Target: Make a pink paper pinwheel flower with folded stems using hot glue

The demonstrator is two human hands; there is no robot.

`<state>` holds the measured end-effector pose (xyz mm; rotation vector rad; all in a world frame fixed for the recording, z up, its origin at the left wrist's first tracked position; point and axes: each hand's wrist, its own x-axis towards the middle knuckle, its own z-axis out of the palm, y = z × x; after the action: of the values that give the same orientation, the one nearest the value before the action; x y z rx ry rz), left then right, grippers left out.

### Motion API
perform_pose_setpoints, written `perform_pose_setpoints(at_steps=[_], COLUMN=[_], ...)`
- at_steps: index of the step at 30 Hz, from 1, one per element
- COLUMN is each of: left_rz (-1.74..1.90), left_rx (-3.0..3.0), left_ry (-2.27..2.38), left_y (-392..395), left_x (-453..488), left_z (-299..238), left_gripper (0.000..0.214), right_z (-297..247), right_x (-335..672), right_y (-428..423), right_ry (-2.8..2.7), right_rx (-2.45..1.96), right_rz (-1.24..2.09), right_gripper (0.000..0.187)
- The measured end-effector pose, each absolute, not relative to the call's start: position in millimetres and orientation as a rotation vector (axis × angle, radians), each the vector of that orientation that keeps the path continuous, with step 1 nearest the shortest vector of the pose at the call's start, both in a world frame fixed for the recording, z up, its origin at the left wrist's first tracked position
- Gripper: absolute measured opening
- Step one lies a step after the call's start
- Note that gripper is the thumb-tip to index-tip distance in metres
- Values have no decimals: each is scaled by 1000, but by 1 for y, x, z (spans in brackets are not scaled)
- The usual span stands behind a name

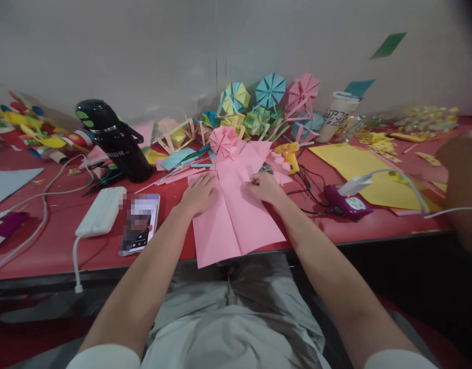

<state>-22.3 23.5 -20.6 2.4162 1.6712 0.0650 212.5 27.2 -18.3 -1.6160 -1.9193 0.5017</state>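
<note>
Pink paper (236, 215) lies flat on the red table (59, 241), its near edge hanging slightly over the table's front rim just ahead of the person's lap. The left hand (199, 195) rests palm-down on its left half with fingers spread flat, apparently pinning the sheet so it cannot slide; the right hand (264, 187) is curled at the upper right part, fingers seemingly pinching a fold, though what they grip is hard to make out. Just beyond sit a pink paper rosette (223, 141) and a yellow glue gun (289, 154). A phone (140, 223) lies to the left, its screen blurred. Another person's arm (461, 179) is cut off at the right edge.
</note>
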Motion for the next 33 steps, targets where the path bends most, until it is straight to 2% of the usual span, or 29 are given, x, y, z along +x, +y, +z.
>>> perform_pose_setpoints(at_steps=[4,9,13,21,25,30,33], left_rz=[33,212,262,50,75,228,303], left_rx=[2431,2463,2469,2385,2394,2419,2406], left_ry=[1687,1691,1726,1709,1693,1755,1851], left_y=[24,20,16,13,15,20,17], left_x=[-23,-22,-21,-20,-22,-24,-23], left_z=[-22,-20,-16,-15,-18,-19,-16], left_gripper=[60,55,51,67,63,57,46], right_z=[-20,-18,-17,-21,-23,-19,-17], right_x=[217,230,233,230,234,238,235], right_y=[26,25,26,30,31,27,25], right_ry=[-1887,-1840,-1872,-1951,-1965,-1881,-1831], right_rx=[-1589,-1512,-1515,-1580,-1562,-1498,-1536], right_rz=[528,771,852,722,720,815,868], right_gripper=[37,51,44,30,29,43,36])
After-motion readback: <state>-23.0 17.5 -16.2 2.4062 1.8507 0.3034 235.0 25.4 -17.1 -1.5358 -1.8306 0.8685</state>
